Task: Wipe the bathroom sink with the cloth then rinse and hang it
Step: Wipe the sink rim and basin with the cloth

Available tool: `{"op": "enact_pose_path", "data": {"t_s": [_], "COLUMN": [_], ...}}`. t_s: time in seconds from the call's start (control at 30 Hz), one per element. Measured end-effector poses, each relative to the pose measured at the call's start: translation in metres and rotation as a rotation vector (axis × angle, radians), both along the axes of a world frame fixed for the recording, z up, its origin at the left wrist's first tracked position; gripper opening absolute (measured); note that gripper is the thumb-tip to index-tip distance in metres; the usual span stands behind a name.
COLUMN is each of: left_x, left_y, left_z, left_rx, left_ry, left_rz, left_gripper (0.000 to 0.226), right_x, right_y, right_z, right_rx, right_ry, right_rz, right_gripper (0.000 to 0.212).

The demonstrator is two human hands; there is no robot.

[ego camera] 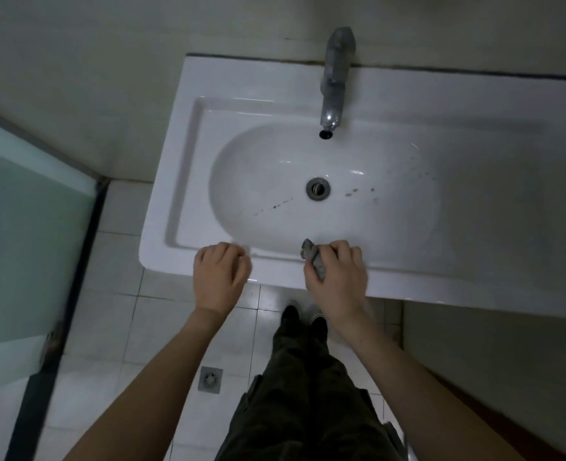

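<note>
A white rectangular sink (pixel 188 181) fills the middle of the head view, with an oval basin, a metal drain (pixel 318 189) and dark specks trailing across the basin floor. A grey metal faucet (pixel 335 78) stands at the back rim. My right hand (pixel 336 274) grips a small bunched grey cloth (pixel 312 256) at the sink's front rim. My left hand (pixel 220 276) rests with curled fingers on the front rim near the left corner, holding nothing that I can see.
White floor tiles lie below the sink, with a square floor drain (pixel 210 379) near my legs. A frosted glass panel (pixel 25 234) with a dark frame stands at the left. Pale wall tiles rise behind the sink. My shoes (pixel 303 319) stand just under the front rim.
</note>
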State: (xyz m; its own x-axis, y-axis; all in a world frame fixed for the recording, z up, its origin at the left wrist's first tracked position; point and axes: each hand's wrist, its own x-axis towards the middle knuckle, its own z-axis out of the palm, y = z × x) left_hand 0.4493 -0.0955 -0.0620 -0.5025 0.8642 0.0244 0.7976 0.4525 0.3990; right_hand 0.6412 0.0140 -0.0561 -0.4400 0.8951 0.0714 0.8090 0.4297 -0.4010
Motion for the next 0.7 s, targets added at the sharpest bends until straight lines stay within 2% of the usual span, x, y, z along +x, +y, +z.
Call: {"op": "enact_pose_path", "data": {"t_s": [0.13,0.23,0.5,0.63,0.7], "left_x": [0.001,0.001,0.008,0.014,0.017], "left_y": [0.001,0.002,0.007,0.015,0.019], "left_z": [-0.007,-0.007,0.004,0.008,0.008], "left_rx": [-0.044,-0.058,-0.030,-0.043,-0.046], "left_ry": [0.111,0.118,0.021,0.050,0.083], "left_rz": [0.019,0.019,0.091,0.176,0.210], "left_gripper": [0.015,0.017,0.014,0.019,0.020], "right_x": [0.005,0.022,0.134,0.197,0.217], "right_y": [0.003,0.012,0.060,0.109,0.139], "right_z": [0.001,0.003,0.006,0.008,0.007], "right_rx": [-0.009,-0.030,-0.017,-0.166,-0.226], "right_ry": [0.000,-0.025,-0.120,-0.147,-0.090], "right_rz": [0.088,0.136,-0.021,-0.141,-0.179], "right_gripper": [0.022,0.025,0.026,0.021,0.019]}}
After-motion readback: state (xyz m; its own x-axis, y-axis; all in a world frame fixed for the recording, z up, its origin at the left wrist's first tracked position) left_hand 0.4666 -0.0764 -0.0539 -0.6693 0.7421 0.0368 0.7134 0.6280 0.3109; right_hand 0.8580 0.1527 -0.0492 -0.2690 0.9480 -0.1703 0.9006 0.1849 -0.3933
